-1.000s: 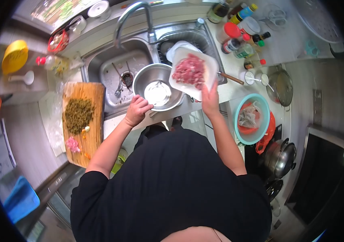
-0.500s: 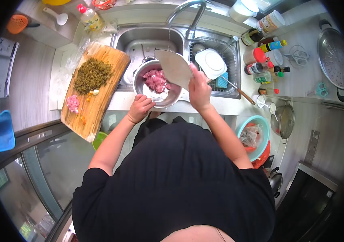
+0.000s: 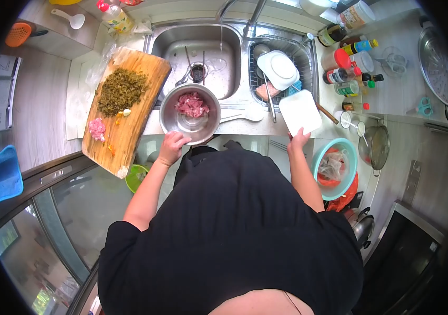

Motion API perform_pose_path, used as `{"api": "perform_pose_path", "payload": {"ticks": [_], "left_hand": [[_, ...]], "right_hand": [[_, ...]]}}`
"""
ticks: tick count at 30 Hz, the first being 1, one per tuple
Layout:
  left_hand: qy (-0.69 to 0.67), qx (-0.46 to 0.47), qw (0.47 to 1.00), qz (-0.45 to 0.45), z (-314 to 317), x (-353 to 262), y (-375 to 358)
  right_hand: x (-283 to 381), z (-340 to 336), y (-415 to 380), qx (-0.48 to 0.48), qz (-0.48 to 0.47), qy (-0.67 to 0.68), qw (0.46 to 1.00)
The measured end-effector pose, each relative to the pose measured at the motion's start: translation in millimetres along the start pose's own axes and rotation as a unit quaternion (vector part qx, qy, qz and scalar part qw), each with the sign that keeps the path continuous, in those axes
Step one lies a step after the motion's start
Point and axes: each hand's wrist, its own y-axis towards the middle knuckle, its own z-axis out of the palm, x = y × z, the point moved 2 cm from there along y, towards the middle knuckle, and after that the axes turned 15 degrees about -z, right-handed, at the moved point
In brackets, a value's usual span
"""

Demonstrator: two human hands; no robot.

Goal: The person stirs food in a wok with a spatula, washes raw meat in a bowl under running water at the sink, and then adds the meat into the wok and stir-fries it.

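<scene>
My left hand [image 3: 172,147] grips the near rim of a steel bowl [image 3: 212,126] at the counter's front edge. Pink meat pieces [image 3: 192,105] lie in the bowl. My right hand [image 3: 298,140] holds a white rectangular tray [image 3: 300,113] by its near edge, right of the bowl. Between the two, a white spoon [image 3: 252,113] rests on the counter. On the left, a wooden cutting board [image 3: 145,105] carries chopped dark greens [image 3: 121,92], a small pile of pink minced bits [image 3: 97,129] and a pale clove [image 3: 126,112].
Behind the bowl is a sink basin [image 3: 229,50] with water running into it. A drying rack to its right holds a white dish [image 3: 278,70]. Bottles and jars [image 3: 335,59] stand at the right, above a turquoise basin [image 3: 347,194]. A green bin [image 3: 136,181] is below the board.
My right hand has moved right and toward me, bringing the white tray away from above the bowl. The bowl has shifted slightly left, and the spoon and sink items are more exposed.
</scene>
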Motion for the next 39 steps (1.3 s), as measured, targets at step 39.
{"api": "perform_pose_path", "payload": {"ticks": [39], "left_hand": [[-0.66,0.21,0.567,-0.446,-43,-7,291]], "right_hand": [[100,317,61,0.339,-0.446,-0.532,0.635]]}}
